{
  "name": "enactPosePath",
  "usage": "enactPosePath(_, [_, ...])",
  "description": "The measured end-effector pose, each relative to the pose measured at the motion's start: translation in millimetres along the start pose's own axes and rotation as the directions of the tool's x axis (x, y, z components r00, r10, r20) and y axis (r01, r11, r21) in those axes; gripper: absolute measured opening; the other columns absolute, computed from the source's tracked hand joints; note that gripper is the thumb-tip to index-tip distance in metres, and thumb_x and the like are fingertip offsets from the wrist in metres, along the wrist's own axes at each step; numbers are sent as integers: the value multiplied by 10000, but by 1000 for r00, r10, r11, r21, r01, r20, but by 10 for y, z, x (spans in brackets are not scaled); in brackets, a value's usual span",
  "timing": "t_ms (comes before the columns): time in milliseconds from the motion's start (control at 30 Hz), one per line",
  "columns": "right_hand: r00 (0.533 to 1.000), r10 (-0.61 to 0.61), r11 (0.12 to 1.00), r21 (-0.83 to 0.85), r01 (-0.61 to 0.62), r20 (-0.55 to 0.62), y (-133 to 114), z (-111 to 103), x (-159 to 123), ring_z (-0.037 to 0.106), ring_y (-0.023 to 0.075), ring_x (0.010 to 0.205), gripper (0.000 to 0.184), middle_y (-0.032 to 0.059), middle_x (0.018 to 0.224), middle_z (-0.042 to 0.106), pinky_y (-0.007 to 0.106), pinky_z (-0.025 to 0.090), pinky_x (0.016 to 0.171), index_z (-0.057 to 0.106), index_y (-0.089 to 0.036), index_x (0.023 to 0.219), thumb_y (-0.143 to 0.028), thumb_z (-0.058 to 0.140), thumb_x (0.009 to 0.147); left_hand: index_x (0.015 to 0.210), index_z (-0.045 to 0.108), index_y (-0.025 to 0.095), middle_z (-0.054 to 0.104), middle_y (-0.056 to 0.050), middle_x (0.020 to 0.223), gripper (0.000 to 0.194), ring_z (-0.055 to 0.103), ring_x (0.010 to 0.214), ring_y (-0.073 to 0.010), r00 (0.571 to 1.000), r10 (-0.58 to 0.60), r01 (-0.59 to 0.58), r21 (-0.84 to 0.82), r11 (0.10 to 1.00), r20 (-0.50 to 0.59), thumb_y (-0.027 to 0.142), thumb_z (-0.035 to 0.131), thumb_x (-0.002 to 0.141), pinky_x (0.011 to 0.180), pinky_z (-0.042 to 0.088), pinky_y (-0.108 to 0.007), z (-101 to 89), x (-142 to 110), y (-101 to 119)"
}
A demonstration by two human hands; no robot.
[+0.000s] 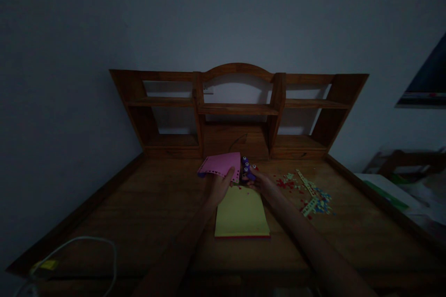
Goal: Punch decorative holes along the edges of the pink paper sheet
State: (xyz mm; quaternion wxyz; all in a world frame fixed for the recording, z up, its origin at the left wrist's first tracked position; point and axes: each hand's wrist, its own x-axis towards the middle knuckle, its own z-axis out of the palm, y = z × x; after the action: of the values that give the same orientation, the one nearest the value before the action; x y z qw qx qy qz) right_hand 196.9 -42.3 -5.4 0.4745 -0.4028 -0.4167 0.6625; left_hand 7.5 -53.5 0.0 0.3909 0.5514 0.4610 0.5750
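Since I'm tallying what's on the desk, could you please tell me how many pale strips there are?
2, both right of the right hand: the far strip, beside the red bits, and the near strip, beside the blue bits. The bits may hide others.

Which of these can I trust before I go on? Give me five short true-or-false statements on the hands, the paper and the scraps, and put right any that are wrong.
1. The left hand holds the pink paper. True.
2. The right hand is empty. False: it holds a purple thing with round, eye-like spots.
3. The pink paper has a row of holes along its near edge. True.
4. The blue scraps lie on the left of the desk. False: they lie on the right.
5. The yellow paper lies on the desk, nearer the camera than the pink paper. True.
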Motion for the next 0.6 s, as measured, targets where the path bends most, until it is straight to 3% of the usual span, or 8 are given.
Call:
enactPosePath(233, [999, 16, 1000, -2, -16, -33, -26, 17, 4, 610, 129, 621, 430, 83, 933, 754, 256, 499, 637, 719, -190, 952, -592, 640, 819, 747, 552, 202, 551, 2, 598, 412, 511, 527, -148, 999, -45, 46, -82, 996, 20, 601, 650, 774, 496, 370, -271, 4, 2, 37])
enactPosePath(333, [999, 28, 1000, 2, -28, -26, -43, 30, -10, 593, 118, 589, 444, 83, 908, 751, 243, 491, 617, 716, -184, 949, -600, 609, 838, 741, 517, 201, 484, 37, 555, 453, 425, 474, -110, 987, -110, 129, -168, 977, 121, 624, 679, 734, 460, 290, -250, 29, 12, 66])
enactPosePath(467, [1000, 8, 999, 31, -7, -30, -22, 15, 16, 590, 111, 569, 380, 57, 844, 734, 229, 485, 581, 712, -187, 920, -550, 642, 834, 791, 505, 204, 432, 70, 523, 500, 320, 413, -74, 923, -294, 323, -86, 943, 248, 621, 746, 658, 426, 186, -235, 38, 18, 33])
enactPosePath(600, [996, 15, 1000, 17, -13, -88, 19, -22, 73, 583, 108, 534, 367, 36, 765, 713, 218, 460, 518, 709, -191, 917, -542, 662, 821, 756, 507, 201, 386, 80, 478, 467, 272, 372, -67, 841, -425, 453, -7, 891, 335, 634, 678, 718, 401, 143, -230, 19, 31, -55])
